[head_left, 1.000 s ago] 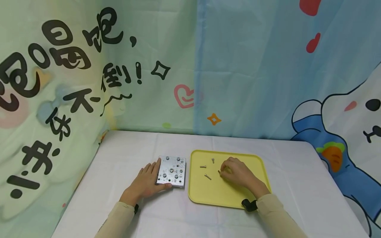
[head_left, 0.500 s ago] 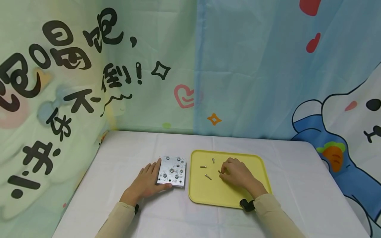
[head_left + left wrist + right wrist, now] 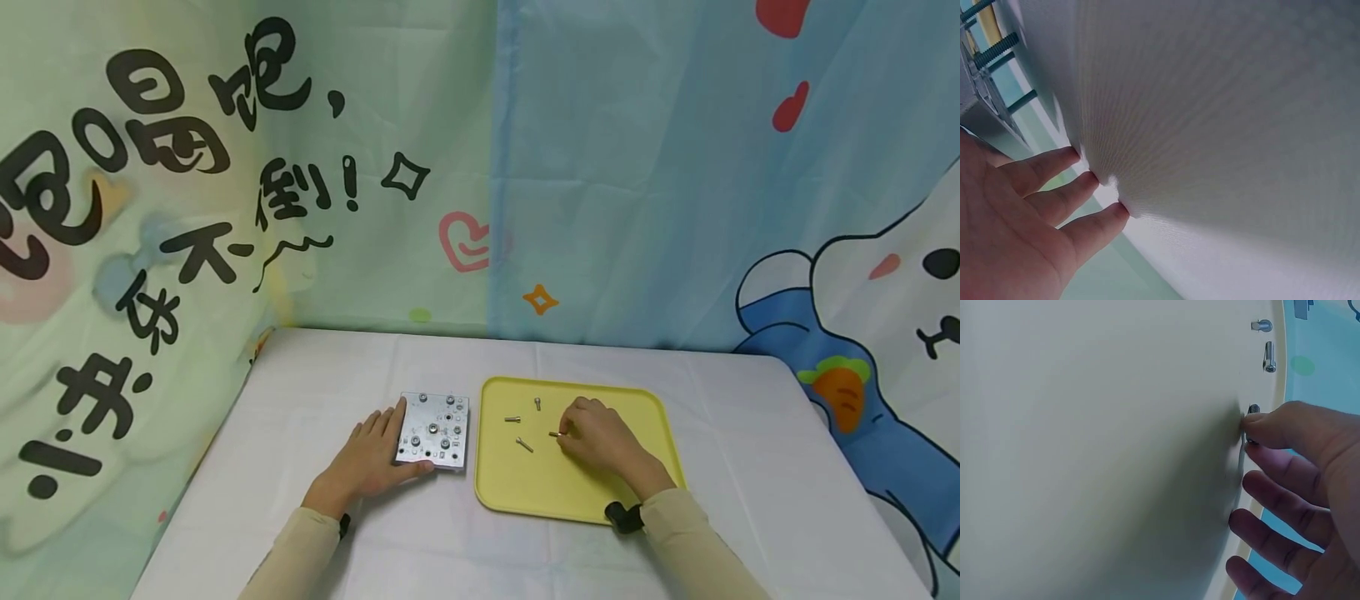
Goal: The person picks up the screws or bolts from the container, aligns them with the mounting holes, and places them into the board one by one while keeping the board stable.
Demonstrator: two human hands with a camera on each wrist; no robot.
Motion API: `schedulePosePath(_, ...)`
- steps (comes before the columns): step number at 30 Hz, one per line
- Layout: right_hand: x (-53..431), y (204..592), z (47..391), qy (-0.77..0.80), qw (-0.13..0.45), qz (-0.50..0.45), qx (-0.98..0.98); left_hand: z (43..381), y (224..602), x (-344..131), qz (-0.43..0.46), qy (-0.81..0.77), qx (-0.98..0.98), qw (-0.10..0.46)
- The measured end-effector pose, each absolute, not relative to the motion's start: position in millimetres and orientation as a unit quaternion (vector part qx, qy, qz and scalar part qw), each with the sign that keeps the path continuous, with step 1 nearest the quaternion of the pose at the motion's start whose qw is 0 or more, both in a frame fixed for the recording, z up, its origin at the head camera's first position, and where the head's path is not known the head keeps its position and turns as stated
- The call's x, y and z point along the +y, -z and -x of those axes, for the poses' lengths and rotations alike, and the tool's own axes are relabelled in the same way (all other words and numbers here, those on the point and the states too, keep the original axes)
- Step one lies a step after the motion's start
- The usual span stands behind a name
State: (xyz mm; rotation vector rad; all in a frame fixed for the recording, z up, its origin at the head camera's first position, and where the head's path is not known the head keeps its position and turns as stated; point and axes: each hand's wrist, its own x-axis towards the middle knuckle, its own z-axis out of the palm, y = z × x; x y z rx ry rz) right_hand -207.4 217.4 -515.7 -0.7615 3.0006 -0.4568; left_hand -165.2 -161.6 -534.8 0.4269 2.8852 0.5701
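In the head view, my left hand rests beside a square silver metal plate with screws and holes in its top. Its index finger lies along the plate's left edge and the thumb along the near edge. The left wrist view shows three straight fingertips touching the white cloth, and threaded ends under the plate. Over a yellow tray, my right hand pinches a small screw between thumb and index finger; in the right wrist view, the fingers partly hide that screw.
Loose screws lie in the tray's left half: one upright-lying screw, one sideways screw and one slanted screw. A white cloth covers the table. Printed curtains hang behind and at the left.
My right hand has shifted slightly, and the screw at its fingertips has turned from slanted to nearly level. My left hand and the plate stay in place.
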Motion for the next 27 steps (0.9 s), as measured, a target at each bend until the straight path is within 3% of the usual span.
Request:
schedulePosePath(8, 215.7, 517.0, 208.9, 0.17, -0.023, 0.254, 0.952, 165.7, 533.8, -161.6, -0.142, -0.194, 0.967, 0.084)
schedulePosePath(27, 185.3, 500.5, 203.1, 0.223, -0.026, 0.293, 0.929, 166.7, 535.4, -160.9, -0.139, -0.188, 0.968, 0.085)
